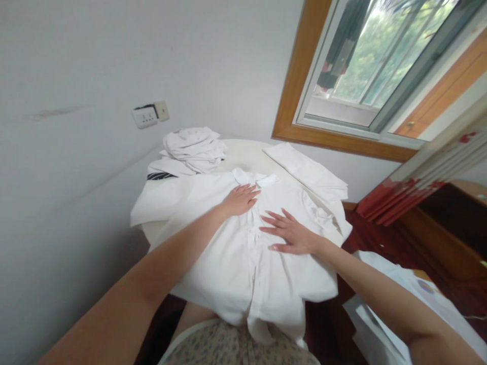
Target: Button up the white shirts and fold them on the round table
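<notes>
Floral-print lap (228,347) sat lowest, and the white shirt (236,263) hung over it, spread front-up across the round table (243,149). Left hand (240,198) lay flat by the collar, gripping nothing. Right hand (291,234) was pressed flat beside the placket, fingers splayed. Crumpled white pile (194,147) sat behind.

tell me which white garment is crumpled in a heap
The pile below the wall socket; the buttoned shirt lies spread flat, the window-side garment folded.

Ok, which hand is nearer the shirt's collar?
Left. The left hand lies flat just below the collar; the right hand lies flat lower down the shirt, farther from it.
</notes>
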A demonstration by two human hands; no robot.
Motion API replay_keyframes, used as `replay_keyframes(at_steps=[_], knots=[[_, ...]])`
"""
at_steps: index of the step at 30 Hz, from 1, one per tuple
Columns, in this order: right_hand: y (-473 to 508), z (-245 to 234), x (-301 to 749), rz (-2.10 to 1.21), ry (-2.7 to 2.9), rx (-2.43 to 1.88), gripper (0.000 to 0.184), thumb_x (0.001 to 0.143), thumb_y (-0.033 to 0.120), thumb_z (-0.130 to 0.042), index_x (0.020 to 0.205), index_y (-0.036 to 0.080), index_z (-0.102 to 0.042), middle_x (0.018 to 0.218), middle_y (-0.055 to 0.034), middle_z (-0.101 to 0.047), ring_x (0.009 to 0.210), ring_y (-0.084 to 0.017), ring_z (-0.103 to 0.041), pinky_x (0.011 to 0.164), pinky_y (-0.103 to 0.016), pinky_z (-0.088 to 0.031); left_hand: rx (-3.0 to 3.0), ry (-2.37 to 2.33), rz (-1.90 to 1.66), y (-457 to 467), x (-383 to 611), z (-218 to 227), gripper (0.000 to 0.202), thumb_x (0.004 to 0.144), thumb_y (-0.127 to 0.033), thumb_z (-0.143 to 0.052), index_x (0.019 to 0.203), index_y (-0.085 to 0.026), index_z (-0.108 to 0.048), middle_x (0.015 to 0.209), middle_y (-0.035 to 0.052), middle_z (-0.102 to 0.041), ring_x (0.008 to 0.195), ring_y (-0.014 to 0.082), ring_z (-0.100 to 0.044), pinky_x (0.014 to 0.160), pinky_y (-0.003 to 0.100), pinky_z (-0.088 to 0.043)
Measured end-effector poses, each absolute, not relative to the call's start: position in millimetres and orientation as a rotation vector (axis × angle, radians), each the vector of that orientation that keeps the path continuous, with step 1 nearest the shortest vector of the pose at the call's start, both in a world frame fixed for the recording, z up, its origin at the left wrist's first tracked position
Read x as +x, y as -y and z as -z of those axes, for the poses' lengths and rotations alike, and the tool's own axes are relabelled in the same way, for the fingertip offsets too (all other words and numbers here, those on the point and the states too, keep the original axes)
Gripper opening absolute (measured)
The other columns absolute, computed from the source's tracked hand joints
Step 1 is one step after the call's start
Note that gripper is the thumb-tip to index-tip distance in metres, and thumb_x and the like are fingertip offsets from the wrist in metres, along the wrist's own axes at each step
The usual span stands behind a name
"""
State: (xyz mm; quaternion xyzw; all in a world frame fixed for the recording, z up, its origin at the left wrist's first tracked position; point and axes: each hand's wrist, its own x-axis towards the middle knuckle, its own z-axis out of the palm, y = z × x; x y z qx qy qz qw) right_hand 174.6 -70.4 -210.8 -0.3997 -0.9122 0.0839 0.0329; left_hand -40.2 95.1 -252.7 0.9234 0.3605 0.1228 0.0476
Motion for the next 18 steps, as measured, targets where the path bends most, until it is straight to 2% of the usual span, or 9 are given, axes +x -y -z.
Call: replay_keyframes(at_steps=[5,9,11,12,14,18], knots=[[115,197,170,-0.486,2.812,-1.162,0.062,0.087,0.054,-0.054,0.145,0.039,-0.037,0.154,-0.0008,-0.031,0.146,-0.023,-0.017,0.118,-0.049,0.003,2.774,-1.15,-0.35,-91,-37,250,0.051,0.095,-0.05,-0.034,0.143,-0.032,-0.041,0.154,0.0021,-0.031,0.144,0.025,-0.024,0.117,0.051,-0.014],[103,193,178,-0.626,2.703,-1.122,0.049,0.093,0.049,-0.046,0.14,0.036,-0.046,0.146,-0.001,-0.046,0.139,-0.02,-0.035,0.118,-0.045,-0.015,2.776,-1.145,-0.303,-90,-36,249,0.059,0.092,-0.059,-0.033,0.144,-0.032,-0.038,0.156,0.0028,-0.027,0.145,0.0266,-0.021,0.116,0.053,-0.012],[76,198,181,-0.494,2.563,-1.189,0.046,0.096,0.046,-0.039,0.14,0.032,-0.047,0.144,-0.0025,-0.047,0.137,-0.019,-0.038,0.116,-0.043,-0.023,2.779,-1.137,-0.285,-90,-37,249,0.062,0.091,-0.063,-0.033,0.145,-0.032,-0.037,0.156,0.0034,-0.025,0.145,0.0273,-0.02,0.116,0.054,-0.011],[59,202,182,-0.365,2.492,-1.282,0.047,0.095,0.047,-0.04,0.138,0.029,-0.049,0.144,-0.0039,-0.048,0.138,-0.021,-0.036,0.116,-0.044,-0.023,2.78,-1.134,-0.286,-91,-37,249,0.063,0.09,-0.064,-0.033,0.145,-0.032,-0.037,0.156,0.0038,-0.025,0.145,0.0276,-0.02,0.116,0.054,-0.011],[24,214,183,-0.147,2.365,-1.606,0.052,0.094,0.05,-0.04,0.141,0.027,-0.046,0.151,-0.0065,-0.037,0.142,-0.025,-0.027,0.116,-0.051,-0.019,2.786,-1.128,-0.304,-91,-37,250,0.064,0.09,-0.065,-0.033,0.145,-0.032,-0.038,0.156,0.0044,-0.026,0.145,0.0278,-0.02,0.116,0.054,-0.011],[-26,237,183,-0.089,2.165,-2.127,0.062,0.096,0.059,-0.024,0.149,0.028,-0.031,0.158,-0.005,-0.02,0.146,-0.028,-0.015,0.112,-0.063,-0.015,2.816,-1.13,-0.307,-88,-39,252,0.064,0.091,-0.064,-0.03,0.145,-0.031,-0.037,0.156,0.0041,-0.027,0.145,0.0267,-0.021,0.116,0.052,-0.013]])
